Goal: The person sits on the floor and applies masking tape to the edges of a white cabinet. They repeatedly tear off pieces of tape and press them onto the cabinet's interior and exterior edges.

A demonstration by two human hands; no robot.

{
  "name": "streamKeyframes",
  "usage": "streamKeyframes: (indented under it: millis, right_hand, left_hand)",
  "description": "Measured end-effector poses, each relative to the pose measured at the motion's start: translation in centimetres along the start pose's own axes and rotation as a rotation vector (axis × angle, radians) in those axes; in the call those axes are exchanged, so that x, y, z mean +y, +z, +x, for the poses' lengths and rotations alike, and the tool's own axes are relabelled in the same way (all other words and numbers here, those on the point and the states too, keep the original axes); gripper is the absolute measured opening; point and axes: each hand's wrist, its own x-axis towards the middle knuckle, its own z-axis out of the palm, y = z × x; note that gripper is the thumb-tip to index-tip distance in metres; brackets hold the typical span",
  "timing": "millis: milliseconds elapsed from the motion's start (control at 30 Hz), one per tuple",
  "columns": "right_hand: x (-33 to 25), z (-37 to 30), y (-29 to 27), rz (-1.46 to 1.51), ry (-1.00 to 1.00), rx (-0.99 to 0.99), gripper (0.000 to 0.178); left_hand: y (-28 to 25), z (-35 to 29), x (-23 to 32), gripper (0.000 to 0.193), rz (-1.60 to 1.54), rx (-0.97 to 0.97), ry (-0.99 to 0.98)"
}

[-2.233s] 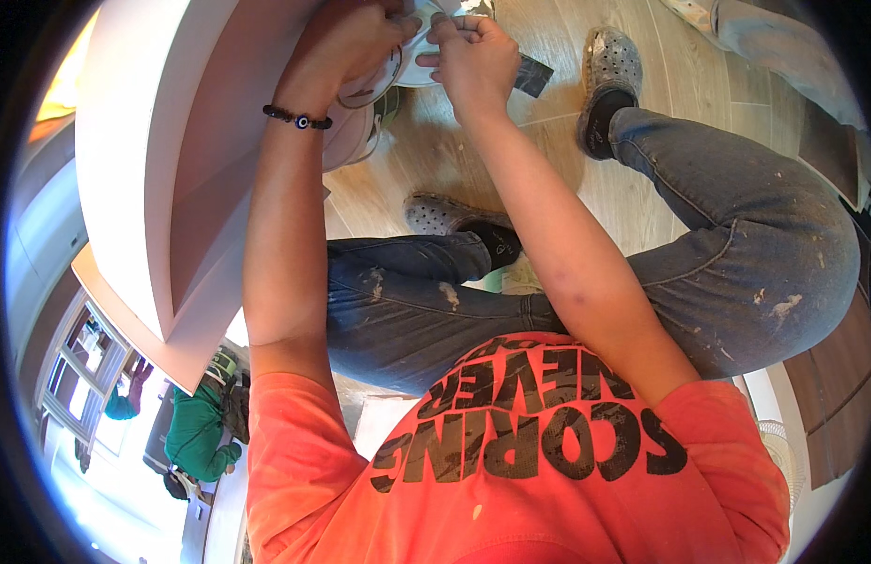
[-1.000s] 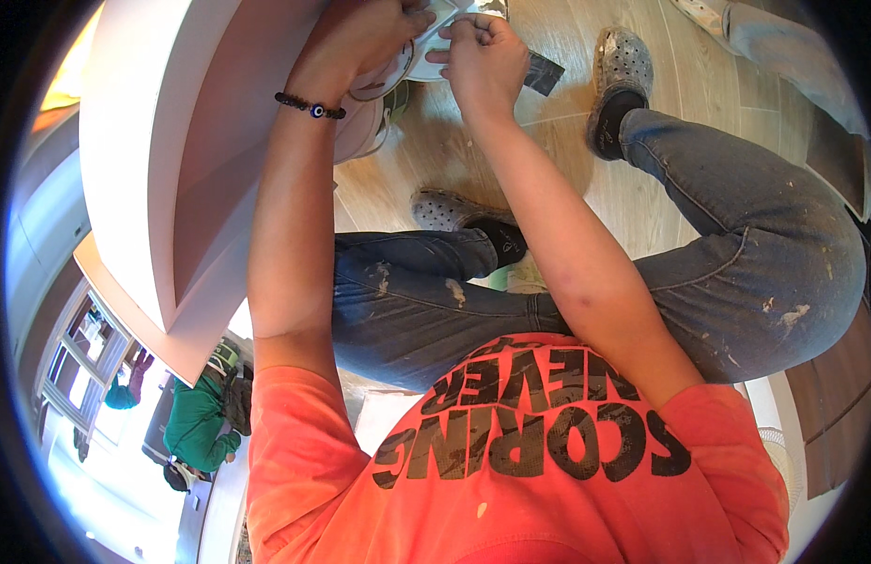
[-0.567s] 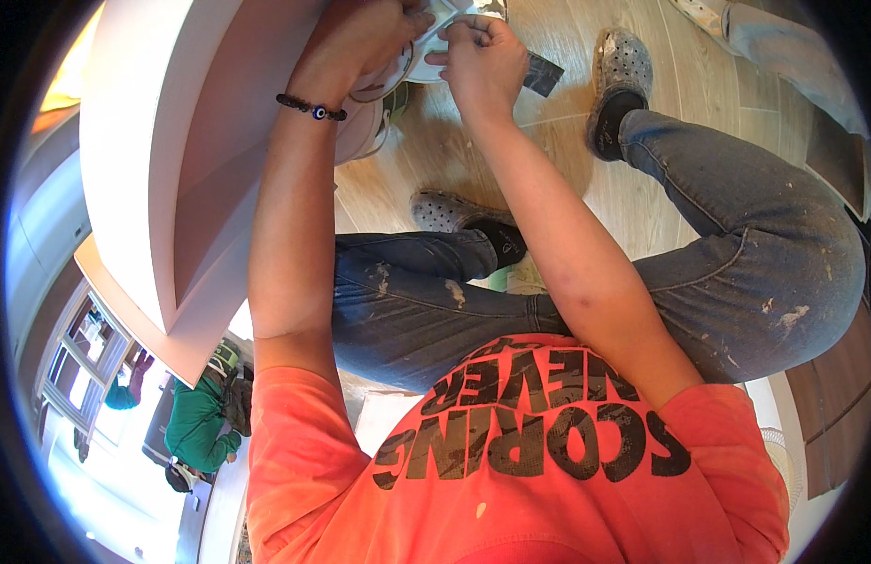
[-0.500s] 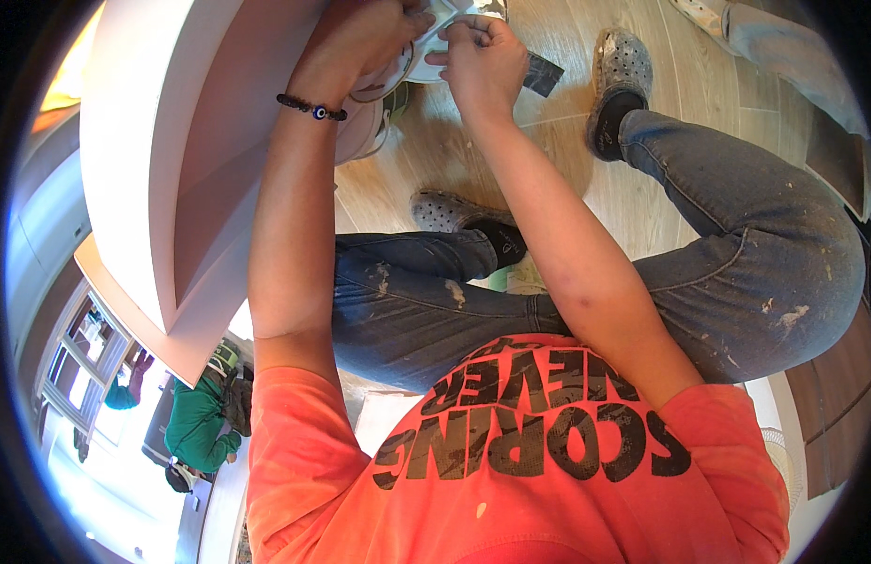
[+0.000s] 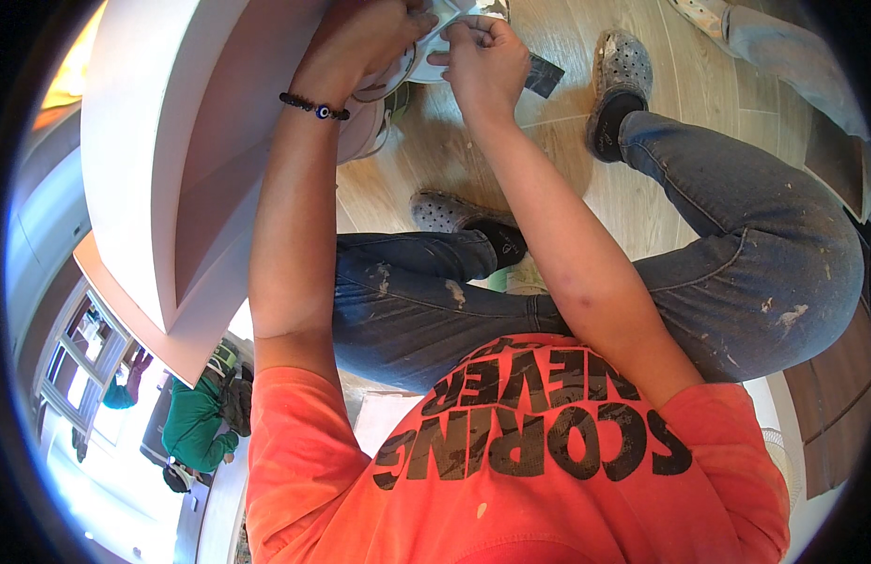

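At the top edge, my left hand [image 5: 379,36] curls its fingers against a white, thin-edged piece [image 5: 428,68]; the frame edge and the hand itself hide part of the grip. Facing it from the right, my right hand [image 5: 490,64] is closed in a pinch at the same white piece, thumb toward the left hand. What exactly sits between the fingertips is too small to make out. A dark flat rectangle [image 5: 545,75] lies just right of my right hand. Below my left hand shows a rounded white item [image 5: 362,132] with a thin wire-like loop.
A curved white panel [image 5: 125,160] rises close along my left arm. My grey clogs [image 5: 623,64] stand on the wood-look floor [image 5: 548,141]. Another person's leg [image 5: 783,56] is at the upper right. A person in green [image 5: 196,428] bends over at the lower left.
My left wrist has shifted very slightly right. Both hands stay at the white piece, and little else differs.
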Motion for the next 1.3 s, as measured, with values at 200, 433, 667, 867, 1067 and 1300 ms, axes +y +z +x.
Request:
streamKeyframes:
  millis: [200,433,667,867,1067,1300]
  right_hand:
    - [-0.2,-0.1,-0.1,-0.004,0.007,0.004,0.017]
    - [-0.5,-0.3,0.0,-0.001,0.014,-0.007,0.022]
    - [-0.5,0.0,0.0,-0.038,-0.005,0.000,0.026]
    - [0.0,0.6,0.0,-0.024,0.008,-0.009,0.027]
    - [-1.1,0.4,-0.2,-0.098,0.020,0.014,0.027]
    - [-3.0,0.0,-0.1,0.039,0.106,0.003,0.022]
  left_hand:
    - [-0.1,-0.1,0.2,0.030,-0.021,-0.019,-0.017]
    - [-0.1,-0.1,0.1,0.028,-0.031,-0.008,0.007]
    - [-0.4,-0.1,0.7,0.027,-0.034,-0.037,-0.051]
    - [-0.1,-0.2,0.2,0.027,-0.038,-0.008,0.003]
    - [-0.1,-0.2,0.3,0.028,-0.013,-0.002,0.008]
    - [0.5,-0.1,-0.3,0.026,-0.015,0.018,0.046]
